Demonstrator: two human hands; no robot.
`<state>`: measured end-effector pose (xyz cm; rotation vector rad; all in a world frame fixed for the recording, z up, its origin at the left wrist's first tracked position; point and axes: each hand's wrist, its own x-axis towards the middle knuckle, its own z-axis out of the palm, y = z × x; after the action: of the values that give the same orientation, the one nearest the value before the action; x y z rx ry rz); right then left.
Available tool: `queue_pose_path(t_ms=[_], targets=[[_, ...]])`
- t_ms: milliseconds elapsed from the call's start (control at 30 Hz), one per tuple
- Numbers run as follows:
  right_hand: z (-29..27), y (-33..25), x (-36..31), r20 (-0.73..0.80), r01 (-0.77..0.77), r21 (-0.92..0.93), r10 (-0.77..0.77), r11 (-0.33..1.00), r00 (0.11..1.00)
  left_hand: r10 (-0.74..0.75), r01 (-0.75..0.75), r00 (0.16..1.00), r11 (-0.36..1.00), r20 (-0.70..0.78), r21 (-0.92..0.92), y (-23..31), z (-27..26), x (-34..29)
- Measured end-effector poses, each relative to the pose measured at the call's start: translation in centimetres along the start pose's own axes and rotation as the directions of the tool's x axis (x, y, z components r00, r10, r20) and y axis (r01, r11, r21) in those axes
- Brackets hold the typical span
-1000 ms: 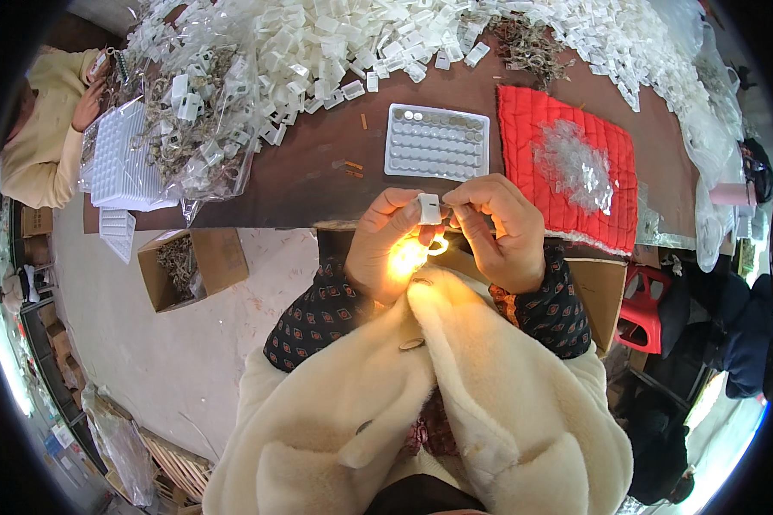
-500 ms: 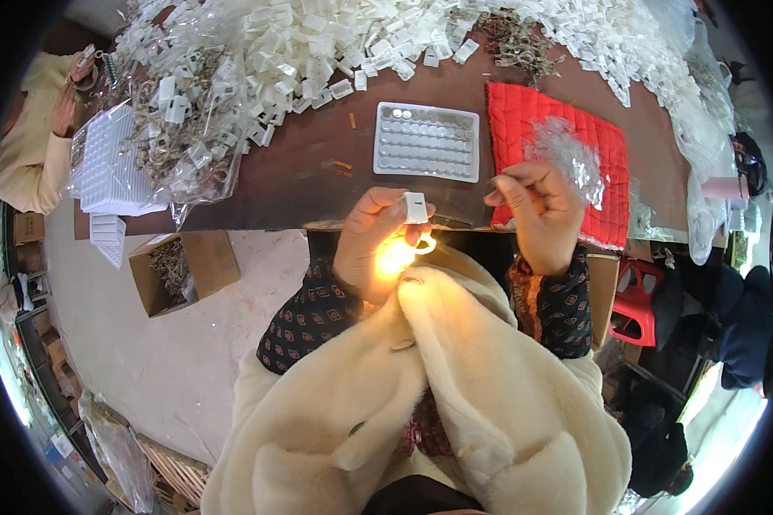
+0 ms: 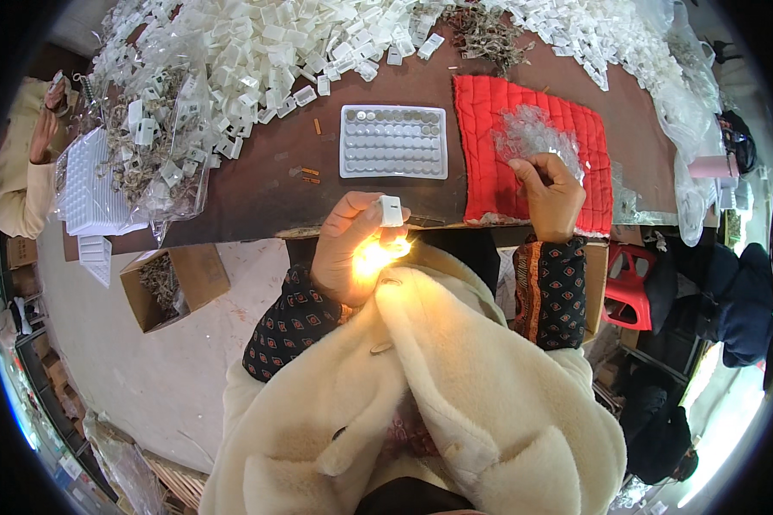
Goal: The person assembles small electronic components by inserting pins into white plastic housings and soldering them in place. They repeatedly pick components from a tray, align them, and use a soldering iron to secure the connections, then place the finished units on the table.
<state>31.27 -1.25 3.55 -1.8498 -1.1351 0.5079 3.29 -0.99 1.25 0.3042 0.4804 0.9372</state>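
Observation:
My left hand (image 3: 339,249) is closed around a small white plastic case (image 3: 392,210), its dark-slotted face turned up, just off the table's front edge. A bright yellow lamp (image 3: 385,254) glows right beneath these fingers and washes out the details there. On the right, my right hand (image 3: 555,197) rests over a red quilted pad (image 3: 479,120), thumb and forefinger pinched at the near side of a heap of small clear plastic pieces (image 3: 532,133). Whatever sits between those fingertips is too small to make out.
A white tray with round hollows (image 3: 393,174) lies mid-table, small round discs in its top row. White cases (image 3: 301,43) are heaped along the back. Stacked trays (image 3: 99,193) and a clear bag (image 3: 167,146) stand left, near another person's hand (image 3: 45,133). A cardboard box (image 3: 199,276) sits below.
My right hand has moved from above the pad's near left edge, farther away onto the clear pieces. The left hand keeps holding the white case. The whole view has shifted slightly.

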Motion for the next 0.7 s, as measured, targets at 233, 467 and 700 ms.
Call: queue_pose_path(t_ms=[233,467,700], targets=[[-0.5,-0.5,-0.1,0.021,0.098,0.118,-0.101,0.988,0.995,-0.032,0.032,0.999,0.999,0.014,0.009,-0.2,0.1,0.2],[-0.8,-1.7,-0.4,0.056,0.092,0.096,-0.098,0.991,0.994,-0.037,0.037,0.999,0.999,-0.008,-0.002,-0.2,0.1,0.2],[-0.9,-1.1,-0.3,0.067,0.153,-0.002,-0.152,0.988,0.986,-0.021,0.021,1.000,1.000,0.018,-0.004,-0.1,0.1,0.1]])
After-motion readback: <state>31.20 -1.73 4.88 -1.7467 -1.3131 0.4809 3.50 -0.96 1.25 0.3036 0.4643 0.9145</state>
